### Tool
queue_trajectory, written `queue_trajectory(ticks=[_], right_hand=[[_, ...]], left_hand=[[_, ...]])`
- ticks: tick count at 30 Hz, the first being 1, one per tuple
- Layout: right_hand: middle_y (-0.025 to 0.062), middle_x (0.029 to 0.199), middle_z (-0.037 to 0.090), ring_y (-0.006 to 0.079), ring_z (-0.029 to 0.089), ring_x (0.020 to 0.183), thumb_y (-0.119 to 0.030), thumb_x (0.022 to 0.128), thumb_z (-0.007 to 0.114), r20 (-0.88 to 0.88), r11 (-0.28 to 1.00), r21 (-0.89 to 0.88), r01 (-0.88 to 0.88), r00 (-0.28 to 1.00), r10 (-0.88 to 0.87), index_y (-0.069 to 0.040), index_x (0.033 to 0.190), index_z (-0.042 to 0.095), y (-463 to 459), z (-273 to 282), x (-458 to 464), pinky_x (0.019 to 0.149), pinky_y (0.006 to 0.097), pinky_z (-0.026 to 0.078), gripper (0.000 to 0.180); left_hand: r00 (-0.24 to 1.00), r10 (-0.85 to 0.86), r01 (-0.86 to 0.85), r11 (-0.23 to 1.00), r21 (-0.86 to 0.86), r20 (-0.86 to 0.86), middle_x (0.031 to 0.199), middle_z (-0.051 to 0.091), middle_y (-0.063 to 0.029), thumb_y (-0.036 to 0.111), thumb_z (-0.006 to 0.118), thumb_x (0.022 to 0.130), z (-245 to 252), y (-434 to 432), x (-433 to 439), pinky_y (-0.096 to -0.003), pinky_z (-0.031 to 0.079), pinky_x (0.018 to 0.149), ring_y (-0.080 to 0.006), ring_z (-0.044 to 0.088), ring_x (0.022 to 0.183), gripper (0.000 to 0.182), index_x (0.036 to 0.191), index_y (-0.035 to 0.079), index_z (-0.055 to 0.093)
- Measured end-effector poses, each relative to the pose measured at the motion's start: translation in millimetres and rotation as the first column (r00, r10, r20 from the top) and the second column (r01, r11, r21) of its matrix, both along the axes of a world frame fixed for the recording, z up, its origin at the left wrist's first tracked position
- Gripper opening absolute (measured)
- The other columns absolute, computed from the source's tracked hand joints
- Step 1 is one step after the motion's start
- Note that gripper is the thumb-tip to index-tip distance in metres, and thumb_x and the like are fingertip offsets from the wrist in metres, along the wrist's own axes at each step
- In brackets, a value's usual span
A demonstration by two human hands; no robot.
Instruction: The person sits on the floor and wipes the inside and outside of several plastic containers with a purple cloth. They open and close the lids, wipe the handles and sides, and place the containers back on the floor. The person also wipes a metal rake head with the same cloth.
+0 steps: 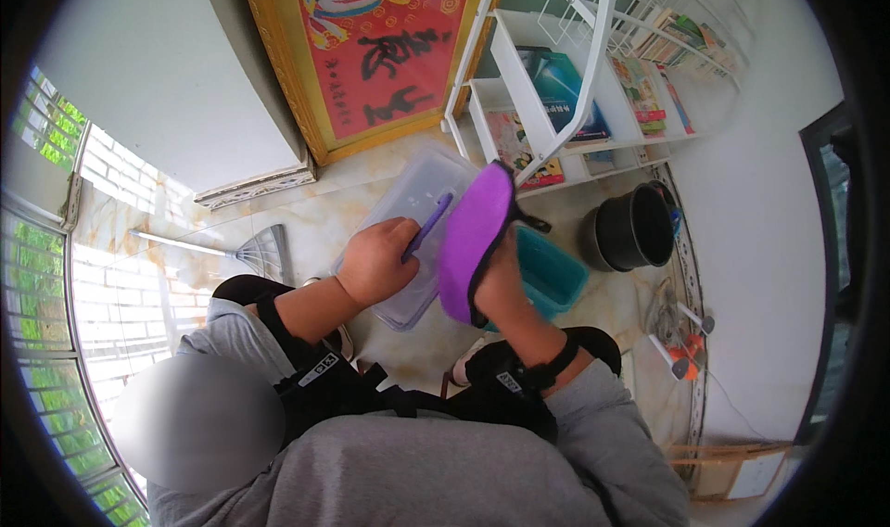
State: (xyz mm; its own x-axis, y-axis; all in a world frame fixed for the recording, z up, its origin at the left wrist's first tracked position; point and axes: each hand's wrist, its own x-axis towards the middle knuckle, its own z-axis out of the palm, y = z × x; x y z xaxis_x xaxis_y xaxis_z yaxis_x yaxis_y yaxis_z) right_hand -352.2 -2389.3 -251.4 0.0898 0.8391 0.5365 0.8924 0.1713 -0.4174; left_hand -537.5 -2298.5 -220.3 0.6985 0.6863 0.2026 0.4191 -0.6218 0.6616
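Note:
My left hand [379, 261] is closed around the end of a slim purple stick-like tool [427, 226], possibly a toothbrush; its far tip is too small to make out. In my right hand [499, 287] is a purple fabric piece [473, 245] with black edging and a black strap at its top. The fabric covers my right fingers. Both hands are above a translucent plastic box [403, 311] with a lid, which bears a few wet-looking spots. Partly behind my right forearm, a teal plastic basin [573, 271] stands on the floor.
A black bucket [599, 238] stands right of the basin, below a white shelf rack [511, 33] with books. A broom [263, 252] lies at left on the marble-patterned floor. A gold-framed red picture [389, 61] leans at the back. A coiled cord [664, 318] lies by the right wall.

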Motion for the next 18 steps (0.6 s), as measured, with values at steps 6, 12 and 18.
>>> queue_trajectory(ticks=[6, 12, 18], right_hand=[[0.0199, 0.104, 0.058, 0.0357, 0.056, 0.100, -0.021, 0.079, 0.062, -0.275, 0.904, -0.428, 0.010, 0.951, -0.141, -0.003, 0.104, 0.057, 22.6, 27.4, 48.8, 0.086, 0.0405, 0.045, 0.031], [0.0200, 0.081, 0.061, 0.0378, 0.061, 0.078, -0.018, 0.078, 0.059, -0.212, 0.929, -0.355, -0.108, 0.977, 0.032, -0.003, 0.087, 0.060, 32.1, 13.0, 86.9, 0.069, 0.0410, 0.049, 0.018], [0.0122, 0.100, 0.064, 0.0214, 0.060, 0.093, -0.019, 0.086, 0.058, -0.445, 0.903, -0.408, -0.138, 0.893, -0.065, -0.002, 0.115, 0.058, 37.1, -18.8, 108.5, 0.083, 0.0328, 0.048, 0.033]], left_hand=[[0.977, -0.206, 0.213, 0.960, 0.181, -0.057, 0.083, 0.056, -0.0110, 0.009, 0.061, 0.065, 1.5, 2.7, -5.5, -0.0421, 0.049, 0.068, -0.0330, 0.058, 0.081, 0.024, 0.088, 0.006, 0.054], [0.918, -0.395, 0.387, 0.860, 0.332, -0.048, 0.081, 0.055, -0.0074, 0.006, 0.060, 0.065, 1.4, 11.0, -11.0, -0.0393, 0.049, 0.068, -0.0291, 0.057, 0.082, 0.023, 0.087, 0.008, 0.056], [0.867, -0.489, 0.480, 0.774, 0.413, -0.093, 0.080, 0.054, -0.0037, 0.009, 0.059, 0.066, 3.0, 12.1, -9.6, -0.0346, 0.048, 0.070, -0.0248, 0.054, 0.082, 0.019, 0.085, 0.011, 0.057]])
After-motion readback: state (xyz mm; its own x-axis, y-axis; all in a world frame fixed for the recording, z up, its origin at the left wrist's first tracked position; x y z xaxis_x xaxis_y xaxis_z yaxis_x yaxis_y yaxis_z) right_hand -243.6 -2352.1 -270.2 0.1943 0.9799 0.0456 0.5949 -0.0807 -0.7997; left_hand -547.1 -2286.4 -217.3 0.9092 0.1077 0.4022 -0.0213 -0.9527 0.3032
